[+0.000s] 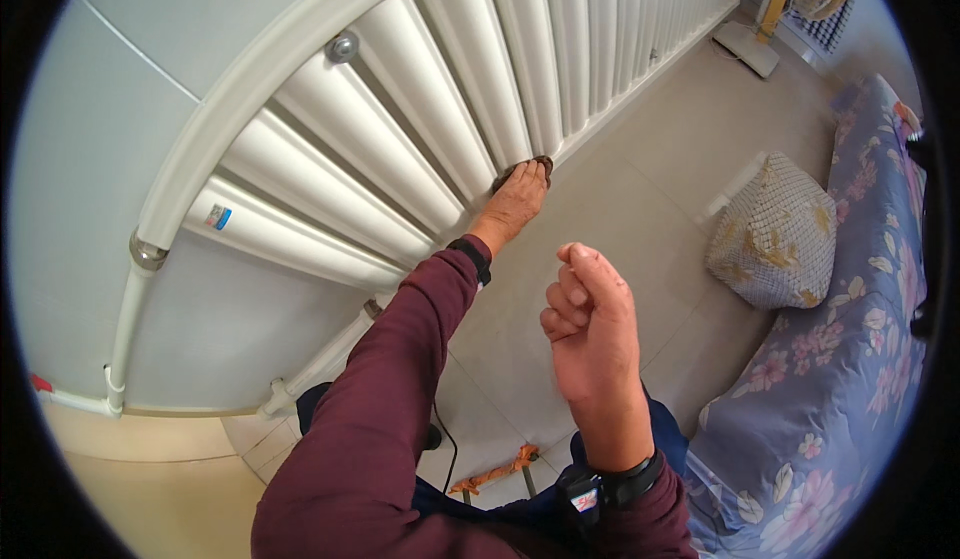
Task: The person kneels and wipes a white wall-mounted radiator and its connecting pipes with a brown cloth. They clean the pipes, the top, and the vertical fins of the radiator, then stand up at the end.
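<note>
My left hand (515, 200) reaches out to the lower part of a white column radiator (420, 94). Under its fingers is a dark brown cloth (546, 163), pressed against the bottom ends of the radiator columns; most of the cloth is covered by the hand. My right hand (592, 319) is raised over the tiled floor, apart from the radiator. Its fingers are curled in with the thumb along the top, and nothing shows inside it. Both wrists carry black straps, and a small device (583, 497) sits at the right one.
A sofa with a floral cover (810, 401) runs along the right, a patterned cushion (776, 236) against it. Far off stands a yellow fan (780, 4). White pipes (131, 326) meet the radiator at left. Near my legs are an orange-wrapped bar (495, 473) and a black cable (454, 446).
</note>
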